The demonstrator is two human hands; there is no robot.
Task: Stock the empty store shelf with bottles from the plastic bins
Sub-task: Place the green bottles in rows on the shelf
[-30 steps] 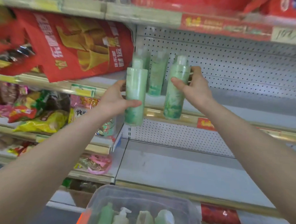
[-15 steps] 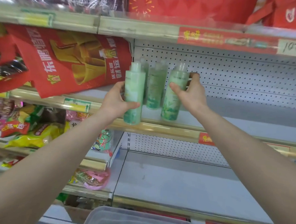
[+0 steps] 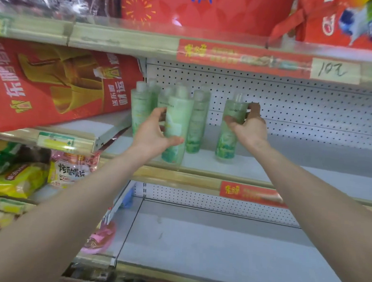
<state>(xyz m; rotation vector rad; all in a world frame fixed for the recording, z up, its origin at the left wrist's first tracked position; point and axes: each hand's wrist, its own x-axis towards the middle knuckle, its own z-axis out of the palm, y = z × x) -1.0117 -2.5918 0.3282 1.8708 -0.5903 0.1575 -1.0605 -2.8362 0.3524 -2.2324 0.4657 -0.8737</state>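
My left hand grips a pale green bottle that stands near the front edge of the grey middle shelf. My right hand grips a second green bottle, upright on the same shelf and further right. Several more green bottles stand behind at the shelf's left end, among them one by the divider and one between my two hands. The plastic bins are out of view.
A red gift bag leans on the neighbouring shelf to the left. Snack packets fill the lower left shelves. The perforated back panel runs behind. Another grey shelf lies below, and red packages sit on the top shelf.
Both bottles moved from over the shelf's front edge onto the shelf, and the right one shifted further right. The view tilted up, so the bin dropped out of sight.
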